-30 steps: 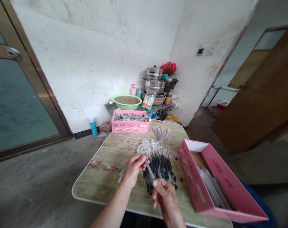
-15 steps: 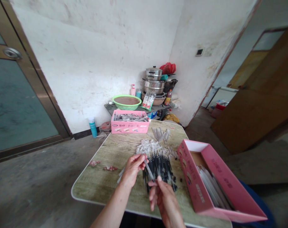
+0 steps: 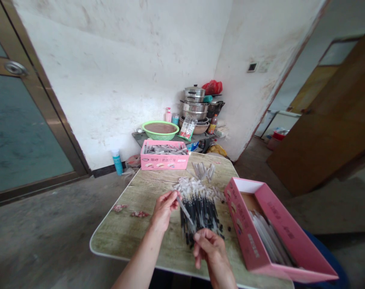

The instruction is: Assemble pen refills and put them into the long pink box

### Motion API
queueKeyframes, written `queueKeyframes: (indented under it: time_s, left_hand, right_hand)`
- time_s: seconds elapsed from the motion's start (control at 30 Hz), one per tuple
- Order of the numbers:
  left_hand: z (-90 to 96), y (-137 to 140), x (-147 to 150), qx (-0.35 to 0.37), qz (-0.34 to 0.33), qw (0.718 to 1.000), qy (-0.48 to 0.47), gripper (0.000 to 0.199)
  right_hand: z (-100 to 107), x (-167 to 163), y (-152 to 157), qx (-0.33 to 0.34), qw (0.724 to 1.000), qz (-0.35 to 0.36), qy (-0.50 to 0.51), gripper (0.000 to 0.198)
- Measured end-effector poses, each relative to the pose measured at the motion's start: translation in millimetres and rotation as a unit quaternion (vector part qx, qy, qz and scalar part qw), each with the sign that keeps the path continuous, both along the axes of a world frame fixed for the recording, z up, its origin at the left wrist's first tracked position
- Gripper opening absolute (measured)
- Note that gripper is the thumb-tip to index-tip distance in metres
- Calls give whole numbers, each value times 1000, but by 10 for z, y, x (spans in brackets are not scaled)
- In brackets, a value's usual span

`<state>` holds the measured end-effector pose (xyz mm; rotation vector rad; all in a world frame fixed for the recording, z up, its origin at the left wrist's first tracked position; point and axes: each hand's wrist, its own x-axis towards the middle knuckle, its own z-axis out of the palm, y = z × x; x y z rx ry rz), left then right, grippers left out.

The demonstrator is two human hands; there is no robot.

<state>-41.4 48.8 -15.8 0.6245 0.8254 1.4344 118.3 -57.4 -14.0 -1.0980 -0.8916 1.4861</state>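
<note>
My left hand [image 3: 166, 205] pinches the upper end of a slim translucent pen barrel [image 3: 185, 209], which slants down to the right. At its lower end is my right hand [image 3: 210, 245], with thumb and fingertips closed together. Whatever those fingertips hold is too small to make out. Beneath the barrel lies a dense pile of thin black-and-clear pen refills [image 3: 202, 212]. Small whitish plastic pieces [image 3: 190, 185] are heaped behind them, and several clear tubes [image 3: 204, 170] lie farther back on the table.
A pink box [image 3: 165, 163] full of tubes stands at the table's [image 3: 122, 237] back left. On the right, a larger pink box [image 3: 245, 241] holds long clear tubes. Behind, a low stand carries a green basin [image 3: 161, 136] and stacked steel pots [image 3: 195, 107].
My left hand has shifted slightly left and up with the barrel. My right hand has moved slightly right and down, its fingers closer together. Pale sticks by my left wrist no longer show.
</note>
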Motion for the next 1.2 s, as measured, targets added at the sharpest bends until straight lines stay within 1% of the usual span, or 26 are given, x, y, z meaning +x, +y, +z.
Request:
queueKeyframes:
  time_s: [0.1, 0.17, 0.27, 0.37, 0.43, 0.47, 0.5, 0.57, 0.6, 0.63, 0.7, 0.8, 0.87, 0.93, 1.0, 1.07, 1.13, 1.2]
  left_hand:
    - [17, 156, -141, 2, 66, 997, -28, 35]
    - [35, 234, -208, 3, 88, 995, -42, 35]
    - [42, 267, -197, 3, 81, 996, -48, 33]
    - [30, 218, -74, 1, 60, 997, -49, 34]
    - [28, 172, 19, 0, 42, 998, -43, 34]
    - [31, 152, 58, 0, 33, 999, -39, 35]
    - [35, 135, 89, -1, 25, 999, -35, 35]
    - [41, 114, 127, -2, 13, 1000, -27, 35]
    - [40, 109, 137, -1, 12, 1000, -24, 35]
    - [33, 107, 143, 1, 12, 1000, -22, 36]
    - [6, 109, 150, 1, 18, 1000, -15, 36]
    - [-54, 122, 166, -11, 21, 1000, -5, 38]
    - [-89, 129, 179, -17, 19, 1000, 0, 39]
    - [-115, 132, 186, -18, 18, 1000, 2, 40]
    - [-131, 129, 186, -18, 18, 1000, 5, 40]
    - [-139, 121, 184, -18, 14, 1000, 10, 41]
    - [-136, 106, 192, -19, 8, 1000, 13, 41]
    - [-123, 83, 216, -17, 1, 1000, 16, 40]
  right_hand:
    - [54, 228, -62, 4, 998, 5, -62, 35]
    - [100, 384, -100, 10, 996, 0, -90, 35]
    - [147, 500, -124, 23, 993, -23, -115, 35]
    - [158, 474, -105, 40, 989, -44, -134, 35]
    - [178, 467, -87, 47, 981, -67, -177, 36]
    - [200, 488, -82, 48, 970, -91, -220, 36]
    - [230, 529, -78, 50, 953, -124, -273, 37]
    - [303, 654, -73, 57, 903, -187, -382, 39]
    - [332, 722, -67, 64, 879, -208, -425, 39]
    - [347, 780, -56, 72, 860, -215, -458, 39]
    - [309, 836, -12, 89, 835, -199, -505, 39]
    - [77, 748, 91, 94, 791, -149, -586, 34]
    - [-128, 632, 156, 72, 756, -120, -640, 28]
    - [-288, 538, 198, 38, 732, -102, -672, 24]
    - [-349, 486, 211, 17, 725, -105, -681, 25]
    - [-300, 457, 202, 29, 733, -124, -669, 30]
    - [-176, 414, 184, 72, 761, -140, -629, 39]
    - [-34, 336, 172, 119, 799, -124, -576, 44]
